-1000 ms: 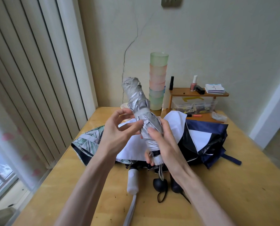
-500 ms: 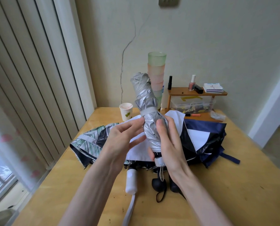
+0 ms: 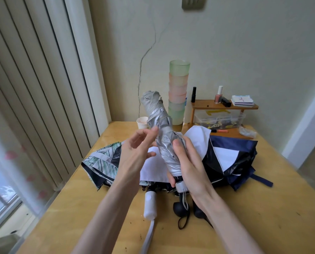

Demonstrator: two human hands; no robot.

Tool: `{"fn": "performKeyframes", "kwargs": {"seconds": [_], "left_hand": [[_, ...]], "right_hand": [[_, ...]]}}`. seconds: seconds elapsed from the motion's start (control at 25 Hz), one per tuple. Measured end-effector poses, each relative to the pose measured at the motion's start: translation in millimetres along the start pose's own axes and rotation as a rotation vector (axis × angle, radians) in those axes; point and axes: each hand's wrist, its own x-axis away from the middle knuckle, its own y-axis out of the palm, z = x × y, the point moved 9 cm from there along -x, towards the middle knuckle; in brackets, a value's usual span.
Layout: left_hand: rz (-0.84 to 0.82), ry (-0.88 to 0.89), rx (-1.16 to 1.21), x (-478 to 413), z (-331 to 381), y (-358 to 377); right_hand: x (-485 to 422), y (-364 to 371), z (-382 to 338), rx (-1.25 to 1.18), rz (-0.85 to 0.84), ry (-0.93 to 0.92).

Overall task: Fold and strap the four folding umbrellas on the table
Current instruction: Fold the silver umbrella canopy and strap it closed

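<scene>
A rolled silver umbrella (image 3: 160, 123) stands tilted above the table, tip up and leaning left. My right hand (image 3: 187, 165) grips its lower part, thumb laid on the fabric. My left hand (image 3: 136, 153) is beside the roll, its fingertips touching the fabric near the strap at mid-height. Under my hands lie three loose umbrellas: a green leaf-print one (image 3: 103, 162) at left, a white one (image 3: 198, 138) in the middle, a navy one (image 3: 241, 158) at right. Their handles point toward me: a white handle (image 3: 150, 204) and two black ones (image 3: 180, 208).
The wooden table (image 3: 272, 217) meets the wall at the back. There stand a stack of pastel cups (image 3: 177, 92), a paper cup (image 3: 143, 122) and a small wooden shelf (image 3: 224, 107) with bottles over a plastic box (image 3: 219, 119). Vertical blinds (image 3: 33, 88) hang at left.
The silver umbrella has swung left and turned in my right hand. My left hand's fingers have come off the roll's front and now touch its left side near the strap.
</scene>
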Motion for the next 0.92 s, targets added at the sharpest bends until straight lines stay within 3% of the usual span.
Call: {"fn": "performKeyframes", "kwargs": {"seconds": [0.12,0.36,0.8,0.92], "left_hand": [[0.018,0.083,-0.026,-2.2,8.2,-7.4],[-0.135,0.01,0.106,-5.3,-0.4,0.1],[0.125,0.124,-0.015,-2.6,17.1,-11.5],[0.1,0.118,0.032,-3.0,15.8,-13.8]], "right_hand": [[0.7,3.1,1.7,0.025,-0.032,0.007],[0.7,2.9,2.8,-0.015,-0.057,0.017],[-3.8,-2.2,0.8,0.235,0.008,-0.116],[-1.1,-0.2,-1.7,0.226,-0.013,-0.083]]}}
